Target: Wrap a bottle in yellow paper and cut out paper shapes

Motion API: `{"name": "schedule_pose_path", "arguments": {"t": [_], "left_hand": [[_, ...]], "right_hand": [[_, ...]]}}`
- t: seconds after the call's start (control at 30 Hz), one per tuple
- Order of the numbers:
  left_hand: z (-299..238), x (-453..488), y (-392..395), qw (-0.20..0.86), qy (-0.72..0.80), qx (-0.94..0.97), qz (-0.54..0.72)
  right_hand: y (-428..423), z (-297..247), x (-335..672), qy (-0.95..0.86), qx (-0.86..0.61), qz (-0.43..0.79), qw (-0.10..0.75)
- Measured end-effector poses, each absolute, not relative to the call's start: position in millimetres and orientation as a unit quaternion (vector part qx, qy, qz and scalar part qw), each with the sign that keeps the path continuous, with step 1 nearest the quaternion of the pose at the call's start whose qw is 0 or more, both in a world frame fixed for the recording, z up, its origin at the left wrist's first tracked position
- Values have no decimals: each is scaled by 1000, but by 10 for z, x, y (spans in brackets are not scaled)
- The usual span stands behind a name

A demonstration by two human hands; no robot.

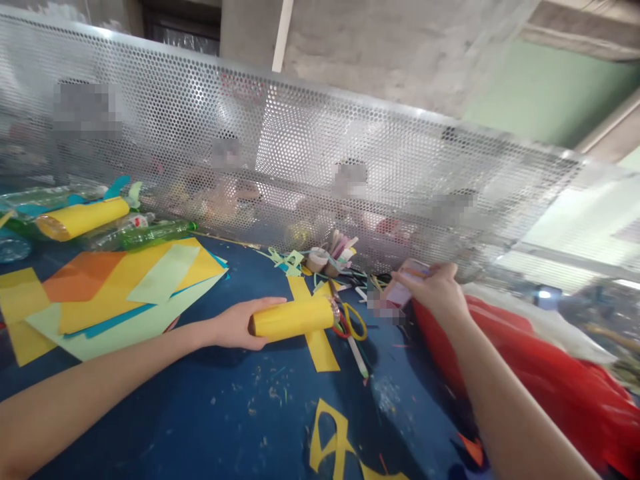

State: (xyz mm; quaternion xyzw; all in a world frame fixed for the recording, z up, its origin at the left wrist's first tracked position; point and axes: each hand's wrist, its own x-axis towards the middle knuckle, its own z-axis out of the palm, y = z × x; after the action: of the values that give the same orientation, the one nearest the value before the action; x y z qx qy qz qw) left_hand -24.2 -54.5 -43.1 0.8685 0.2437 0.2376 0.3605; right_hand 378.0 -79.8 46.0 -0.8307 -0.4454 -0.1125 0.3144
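Observation:
My left hand (236,325) is wrapped round one end of a bottle covered in yellow paper (297,318), which lies on its side above the table. Beneath it a yellow paper strip (323,350) shows on the dark blue tabletop (240,413). Scissors (356,325) with red and yellow handles lie just right of the bottle, beside a slim white pen-like stick (359,359). Farther right, my right hand (437,293) grips a flat pinkish rectangular thing (404,287), phone-like in shape and tilted up; part of it is blurred out.
Coloured paper sheets (110,293) lie to the left, with green plastic bottles (157,233) and another yellow-wrapped bottle (85,219) behind. A perforated metal panel (300,133) runs along the back. Red plastic (520,353) covers the right side. Yellow paper offcuts (330,440) lie in front.

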Motion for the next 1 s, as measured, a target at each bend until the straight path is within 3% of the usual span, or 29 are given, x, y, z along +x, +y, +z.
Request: {"name": "schedule_pose_path", "arguments": {"t": [0.2,0.43,1.0], "left_hand": [[-483,-235,-520,351,249,870,240],[-511,-219,-510,362,258,863,242],[-522,-217,-483,343,261,872,232]], "right_hand": [[-148,501,3658,-382,-836,-191,343],[378,253,3822,-321,-857,-154,373],[712,-95,3987,-342,-805,-153,459]]}}
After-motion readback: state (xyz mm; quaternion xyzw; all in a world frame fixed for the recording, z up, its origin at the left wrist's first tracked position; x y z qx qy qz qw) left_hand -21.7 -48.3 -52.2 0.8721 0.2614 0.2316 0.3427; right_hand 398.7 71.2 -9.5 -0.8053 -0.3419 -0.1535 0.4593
